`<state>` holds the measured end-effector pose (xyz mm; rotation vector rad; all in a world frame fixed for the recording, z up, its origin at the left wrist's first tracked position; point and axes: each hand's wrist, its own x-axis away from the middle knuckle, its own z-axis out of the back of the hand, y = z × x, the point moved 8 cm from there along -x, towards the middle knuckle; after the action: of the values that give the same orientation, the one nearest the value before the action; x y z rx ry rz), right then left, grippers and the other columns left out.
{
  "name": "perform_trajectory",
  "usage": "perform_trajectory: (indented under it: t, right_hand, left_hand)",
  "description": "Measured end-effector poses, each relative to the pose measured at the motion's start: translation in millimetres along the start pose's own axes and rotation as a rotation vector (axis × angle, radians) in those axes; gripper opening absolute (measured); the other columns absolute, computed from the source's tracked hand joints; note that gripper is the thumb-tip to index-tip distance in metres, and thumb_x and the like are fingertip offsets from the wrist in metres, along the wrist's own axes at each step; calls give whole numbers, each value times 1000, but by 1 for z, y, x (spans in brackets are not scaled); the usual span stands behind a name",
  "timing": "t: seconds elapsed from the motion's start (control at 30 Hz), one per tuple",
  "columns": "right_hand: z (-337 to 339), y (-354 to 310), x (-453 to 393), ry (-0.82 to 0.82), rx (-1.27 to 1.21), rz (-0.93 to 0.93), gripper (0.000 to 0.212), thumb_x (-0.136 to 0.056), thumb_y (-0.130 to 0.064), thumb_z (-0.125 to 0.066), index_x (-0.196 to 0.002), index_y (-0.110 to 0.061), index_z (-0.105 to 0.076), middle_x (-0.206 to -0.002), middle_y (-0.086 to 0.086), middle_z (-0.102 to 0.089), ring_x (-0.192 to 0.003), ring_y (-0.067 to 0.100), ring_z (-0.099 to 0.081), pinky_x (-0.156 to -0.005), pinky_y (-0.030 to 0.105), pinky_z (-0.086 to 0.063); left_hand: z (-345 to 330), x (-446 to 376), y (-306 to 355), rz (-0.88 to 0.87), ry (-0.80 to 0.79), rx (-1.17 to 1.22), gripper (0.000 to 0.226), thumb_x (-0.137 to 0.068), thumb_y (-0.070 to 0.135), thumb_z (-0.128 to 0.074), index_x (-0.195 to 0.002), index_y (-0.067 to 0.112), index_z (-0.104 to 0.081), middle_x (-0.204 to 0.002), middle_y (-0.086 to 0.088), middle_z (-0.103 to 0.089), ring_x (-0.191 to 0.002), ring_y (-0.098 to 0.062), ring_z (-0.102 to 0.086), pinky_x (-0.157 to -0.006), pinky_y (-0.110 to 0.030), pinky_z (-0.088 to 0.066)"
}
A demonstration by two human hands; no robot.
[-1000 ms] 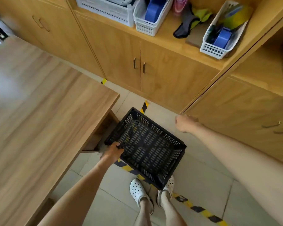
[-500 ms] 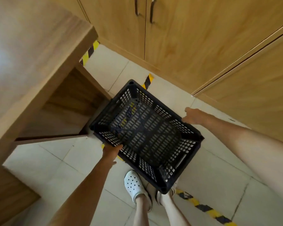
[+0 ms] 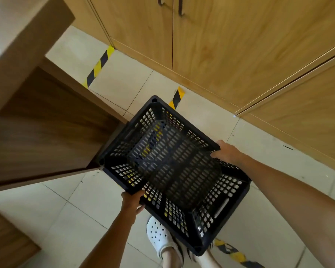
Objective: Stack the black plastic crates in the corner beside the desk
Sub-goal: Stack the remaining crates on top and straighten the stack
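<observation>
Black perforated plastic filled the middle of the view: the crate (image 3: pixel 174 171) was held open side up between both hands, above the tiled floor (image 3: pixel 81 209) and just beside the desk (image 3: pixel 23 60). Its far left corner lay close to the desk's side panel (image 3: pixel 46 130); whether they touched could not be told. The left hand (image 3: pixel 132 201) gripped the near left rim, fingers curled under the edge and thumb on top. The right hand (image 3: pixel 227 152) clasped the far right rim, fingers bent over the top edge. Both forearms were bare and reached in from the bottom and the right of the view.

The crate sat tilted in the frame, one corner pointing toward the cabinet (image 3: pixel 211 47) and the opposite corner toward the person's feet. Through its slotted bottom, patches of yellow showed. A slot handle (image 3: pixel 221 207) was cut into the near right wall.

Below the near corner a white clog (image 3: pixel 160 236) stood on the tiles; the other foot was mostly hidden by the crate. Yellow and black tape (image 3: pixel 98 66) ran on the floor by the desk's far end, another short strip (image 3: pixel 177 96) lay just beyond the crate's far corner, and a third (image 3: pixel 234 254) passed near the feet. The cabinet doors were closed, with two dark handles (image 3: pixel 180 6) at the top edge of the view.
</observation>
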<state>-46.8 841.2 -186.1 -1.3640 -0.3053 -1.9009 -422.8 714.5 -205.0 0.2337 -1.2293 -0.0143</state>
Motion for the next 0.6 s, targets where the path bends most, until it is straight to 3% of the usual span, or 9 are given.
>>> perform_trajectory:
  t: [0.13,0.23,0.3,0.37,0.47,0.53,0.6]
  right_hand:
    - [5,7,10,-36,5,-20,67,-94,-28,-56,-150,-7,-24,-151,17,-34,-135,34,-37,-107,39,-34]
    - [13,17,29,-45,5,-53,70,-95,-32,-55,-150,-4,-22,-152,17,-33,-136,33,-36,-107,36,-34]
    - [22,25,43,-50,-11,-78,63,-94,-32,-56,-145,-3,-34,-142,18,-44,-125,31,-46,-96,34,-44]
    - [35,36,60,-54,-6,-105,41,-93,-27,-56,-126,-4,-49,-126,16,-54,-107,27,-53,-77,31,-49]
    - [52,56,95,-90,-68,-180,32,-93,-21,-58,-119,-7,-47,-129,12,-51,-106,23,-52,-79,33,-53]
    - [65,65,126,-111,-135,-209,32,-94,-15,-56,-123,-8,-43,-126,8,-48,-106,22,-49,-71,29,-52]
    - [76,77,155,-130,-232,-245,29,-93,-11,-58,-116,-8,-41,-116,3,-48,-108,23,-53,-63,28,-52]
  left_hand:
    - [7,13,6,-48,1,-61,43,-85,9,-69,-123,4,-51,-111,-21,-64,-89,-29,-65,-48,-25,-50]
    - [12,31,16,-59,6,-84,44,-84,8,-70,-121,3,-47,-110,-22,-62,-84,-28,-64,-51,-28,-50]
    - [12,46,27,-85,-4,-113,39,-86,6,-68,-118,5,-46,-105,-20,-60,-79,-26,-62,-51,-29,-50]
    - [10,65,41,-121,-25,-163,36,-88,3,-64,-117,7,-44,-98,-18,-59,-74,-25,-60,-45,-27,-52]
    - [4,99,62,-191,-62,-268,32,-90,2,-61,-117,4,-42,-93,-16,-58,-70,-23,-59,-51,-29,-51]
    - [-2,127,77,-246,-86,-357,27,-91,4,-60,-111,3,-42,-86,-15,-57,-66,-22,-58,-51,-27,-51]
    - [-11,153,93,-294,-89,-451,24,-91,4,-61,-105,-2,-42,-81,-26,-57,-66,-32,-60,-55,-31,-52]
